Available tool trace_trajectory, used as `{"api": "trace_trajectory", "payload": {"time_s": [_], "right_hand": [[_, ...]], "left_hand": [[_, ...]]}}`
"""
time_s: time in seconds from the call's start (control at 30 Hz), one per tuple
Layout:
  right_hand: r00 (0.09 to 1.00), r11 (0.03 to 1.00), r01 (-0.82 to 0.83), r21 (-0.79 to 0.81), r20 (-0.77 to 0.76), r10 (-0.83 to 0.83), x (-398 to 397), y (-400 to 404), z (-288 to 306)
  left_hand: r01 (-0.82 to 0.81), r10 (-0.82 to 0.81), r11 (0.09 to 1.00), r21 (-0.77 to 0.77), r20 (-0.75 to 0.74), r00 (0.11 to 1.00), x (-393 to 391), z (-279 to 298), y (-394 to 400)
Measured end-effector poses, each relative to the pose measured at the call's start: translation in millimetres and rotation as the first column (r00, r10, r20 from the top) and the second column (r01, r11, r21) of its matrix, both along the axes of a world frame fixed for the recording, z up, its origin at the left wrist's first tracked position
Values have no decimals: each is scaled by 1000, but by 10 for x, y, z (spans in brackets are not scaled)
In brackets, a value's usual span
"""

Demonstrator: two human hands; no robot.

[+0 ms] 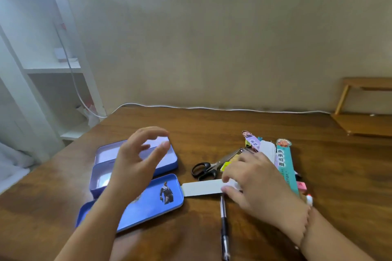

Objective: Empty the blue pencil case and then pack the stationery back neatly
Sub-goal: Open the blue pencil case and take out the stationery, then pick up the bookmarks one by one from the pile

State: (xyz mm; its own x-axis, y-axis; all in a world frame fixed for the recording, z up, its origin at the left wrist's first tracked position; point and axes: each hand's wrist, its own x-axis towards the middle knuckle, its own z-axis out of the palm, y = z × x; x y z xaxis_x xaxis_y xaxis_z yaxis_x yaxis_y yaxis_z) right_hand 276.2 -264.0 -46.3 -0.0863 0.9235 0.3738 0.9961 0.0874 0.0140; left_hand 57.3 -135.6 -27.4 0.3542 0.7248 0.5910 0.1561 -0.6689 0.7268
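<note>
The blue tin pencil case (pixel 167 161) lies open and empty at the table's left. Its lid (pixel 152 201), printed with a figure, rests in front of it. My left hand (pixel 137 159) hovers above the case with fingers spread and holds nothing. My right hand (pixel 252 180) pinches the right end of a flat white strip (pixel 201 188) that lies beside the lid. Under and behind that hand sits a pile of stationery: black-handled scissors (pixel 203 170), a teal bookmark ruler (pixel 286 165) and a small cartoon bookmark (pixel 251 140). A black pen (pixel 224 226) points toward me.
A pink eraser (pixel 301 185) lies at the pile's right edge. A white cable (pixel 212 108) runs along the table's far edge by the wall. A wooden rack (pixel 360 116) stands at the far right, and a white shelf unit (pixel 53 70) at the left.
</note>
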Motion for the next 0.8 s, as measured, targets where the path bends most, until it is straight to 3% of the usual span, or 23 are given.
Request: {"api": "trace_trajectory", "payload": {"time_s": [0.07,0.17,0.3,0.37,0.47,0.5,0.53,0.57,0.6,0.63,0.67,0.73,0.77,0.8], "right_hand": [[995,997,19,-75,-91,-26,-53,18,7],[984,985,73,-157,-151,-97,-44,79,-5],[998,997,64,-30,12,-64,77,74,-23],[995,991,94,92,7,-95,199,5,-14],[959,940,253,229,-184,-213,402,-101,149],[910,924,316,215,-346,-230,440,-111,192],[775,917,351,190,-608,-171,460,-100,204],[510,927,345,143,-858,-57,448,-79,196],[201,953,297,69,-979,8,390,-49,201],[-24,975,222,10,-1000,16,311,-16,198],[-92,987,163,-5,-996,10,241,7,182],[11,995,103,8,-1000,7,154,27,144],[97,994,112,19,-995,8,166,17,139],[239,982,189,28,-971,-18,245,14,132]], "left_hand": [[19,-2,994,-104,160,987,388,85,13],[46,16,975,-217,273,962,866,88,19],[86,-50,984,-155,225,973,1055,-63,-27],[78,-51,992,-97,259,965,1009,-102,-36],[40,43,981,-189,416,908,986,-139,-135],[40,70,969,-243,425,902,1015,-182,-182],[68,60,954,-291,411,910,1057,-221,-246],[143,3,927,-345,389,921,1111,-265,-308],[255,-96,876,-409,370,924,1175,-299,-381],[375,-210,801,-466,368,906,1235,-317,-452],[471,-293,715,-516,390,873,1282,-328,-517],[577,-306,560,-594,499,811,1328,-309,-599],[603,-280,507,-616,544,791,1326,-307,-598],[614,-254,471,-633,570,782,1322,-315,-572]]}}
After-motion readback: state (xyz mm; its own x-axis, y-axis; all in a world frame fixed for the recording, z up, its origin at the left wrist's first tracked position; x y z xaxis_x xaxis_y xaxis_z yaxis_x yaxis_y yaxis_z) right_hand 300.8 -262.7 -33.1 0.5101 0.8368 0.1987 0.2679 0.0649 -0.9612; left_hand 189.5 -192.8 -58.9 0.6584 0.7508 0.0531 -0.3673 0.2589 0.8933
